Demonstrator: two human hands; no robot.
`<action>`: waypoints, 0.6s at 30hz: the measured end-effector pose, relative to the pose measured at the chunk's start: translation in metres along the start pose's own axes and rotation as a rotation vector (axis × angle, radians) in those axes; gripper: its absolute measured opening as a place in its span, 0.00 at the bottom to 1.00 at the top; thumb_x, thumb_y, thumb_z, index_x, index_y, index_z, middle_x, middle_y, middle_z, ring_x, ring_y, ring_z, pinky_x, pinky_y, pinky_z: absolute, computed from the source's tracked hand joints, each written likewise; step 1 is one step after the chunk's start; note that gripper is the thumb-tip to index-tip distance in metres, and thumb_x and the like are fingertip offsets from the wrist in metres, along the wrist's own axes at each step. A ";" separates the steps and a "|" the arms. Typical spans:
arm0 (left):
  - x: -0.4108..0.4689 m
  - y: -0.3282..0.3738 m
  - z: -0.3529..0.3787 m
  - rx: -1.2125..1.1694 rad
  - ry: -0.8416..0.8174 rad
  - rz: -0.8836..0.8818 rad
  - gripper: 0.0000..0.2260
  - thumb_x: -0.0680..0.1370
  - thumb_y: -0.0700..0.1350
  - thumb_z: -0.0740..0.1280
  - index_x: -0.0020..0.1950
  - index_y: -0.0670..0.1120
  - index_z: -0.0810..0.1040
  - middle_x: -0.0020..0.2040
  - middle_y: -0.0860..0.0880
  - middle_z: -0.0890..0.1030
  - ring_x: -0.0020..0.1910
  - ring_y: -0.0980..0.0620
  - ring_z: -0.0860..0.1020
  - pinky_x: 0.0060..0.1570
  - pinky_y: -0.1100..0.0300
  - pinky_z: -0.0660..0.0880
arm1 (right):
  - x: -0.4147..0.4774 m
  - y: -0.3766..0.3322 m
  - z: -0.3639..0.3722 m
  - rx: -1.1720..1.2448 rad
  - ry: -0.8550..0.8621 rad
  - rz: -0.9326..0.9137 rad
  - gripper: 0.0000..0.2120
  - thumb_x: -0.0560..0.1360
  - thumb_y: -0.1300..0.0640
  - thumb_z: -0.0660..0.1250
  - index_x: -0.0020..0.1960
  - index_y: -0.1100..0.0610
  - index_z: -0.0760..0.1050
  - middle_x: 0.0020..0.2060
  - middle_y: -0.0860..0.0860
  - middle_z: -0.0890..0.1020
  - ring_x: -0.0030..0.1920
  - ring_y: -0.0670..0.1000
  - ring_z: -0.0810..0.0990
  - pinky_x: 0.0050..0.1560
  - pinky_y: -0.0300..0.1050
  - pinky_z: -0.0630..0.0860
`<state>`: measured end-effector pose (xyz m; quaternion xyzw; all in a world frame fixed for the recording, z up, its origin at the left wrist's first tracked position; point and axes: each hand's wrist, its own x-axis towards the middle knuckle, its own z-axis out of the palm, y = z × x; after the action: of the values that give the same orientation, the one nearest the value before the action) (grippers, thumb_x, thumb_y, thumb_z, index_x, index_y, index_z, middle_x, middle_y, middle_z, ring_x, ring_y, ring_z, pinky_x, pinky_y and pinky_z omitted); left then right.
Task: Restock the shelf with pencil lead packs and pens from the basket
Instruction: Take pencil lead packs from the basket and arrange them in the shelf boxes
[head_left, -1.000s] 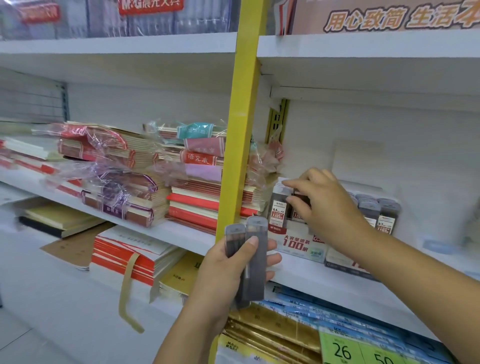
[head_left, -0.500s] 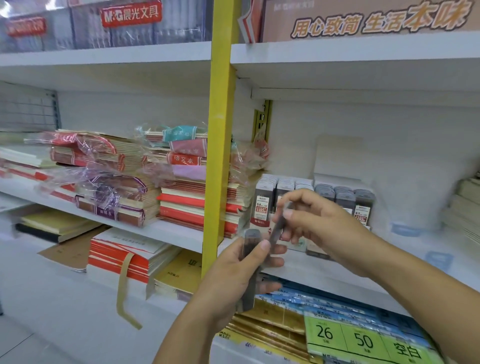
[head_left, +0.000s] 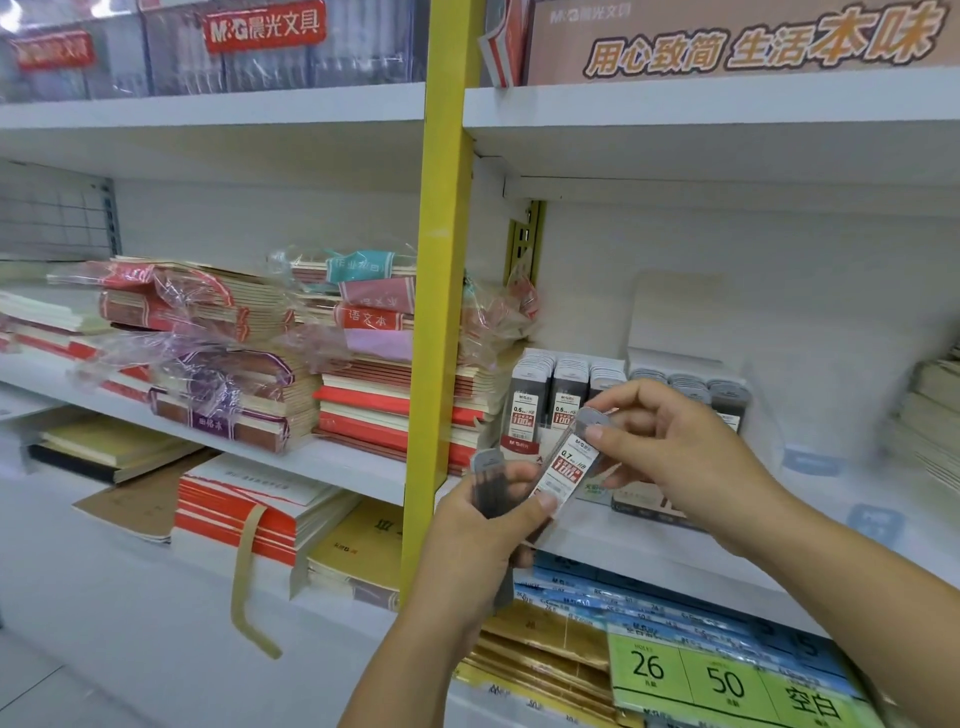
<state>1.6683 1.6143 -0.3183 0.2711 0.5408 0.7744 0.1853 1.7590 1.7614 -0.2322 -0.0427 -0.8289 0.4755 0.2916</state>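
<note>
Nearest, our left hand (head_left: 483, 525) is gripping a dark lead pack (head_left: 488, 480). Our right hand (head_left: 670, 457) fingers are pinching a labelled pack (head_left: 566, 470). We are aiming it upright into the display box (head_left: 644, 501) on the shelf (head_left: 649, 558).

A grey lead pack (head_left: 569, 462) with a white-and-red label tilts before the shelf (head_left: 649, 551); more packs (head_left: 558, 395) stand upright in rows there.
</note>
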 end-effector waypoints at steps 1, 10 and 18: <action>0.001 0.000 0.001 -0.007 -0.003 -0.010 0.05 0.78 0.45 0.72 0.49 0.55 0.85 0.48 0.52 0.87 0.37 0.58 0.83 0.34 0.64 0.78 | 0.001 -0.002 -0.004 -0.040 0.045 -0.034 0.06 0.75 0.58 0.70 0.51 0.51 0.77 0.40 0.49 0.86 0.39 0.51 0.85 0.38 0.44 0.81; 0.011 -0.003 0.024 0.161 -0.121 0.014 0.12 0.83 0.56 0.58 0.54 0.54 0.80 0.28 0.56 0.69 0.25 0.58 0.66 0.27 0.64 0.68 | 0.017 -0.019 -0.099 -0.410 0.328 -0.301 0.13 0.75 0.57 0.69 0.46 0.37 0.76 0.40 0.41 0.83 0.40 0.46 0.82 0.43 0.48 0.79; 0.017 -0.012 0.043 0.123 -0.213 -0.026 0.06 0.83 0.53 0.61 0.58 0.55 0.75 0.31 0.56 0.72 0.27 0.58 0.66 0.29 0.67 0.68 | 0.020 0.001 -0.109 -0.657 0.245 -0.257 0.13 0.74 0.56 0.71 0.45 0.38 0.73 0.43 0.41 0.82 0.44 0.45 0.82 0.51 0.47 0.80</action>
<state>1.6819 1.6601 -0.3147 0.3557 0.5681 0.7039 0.2349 1.7994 1.8518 -0.1835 -0.0862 -0.8948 0.1348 0.4169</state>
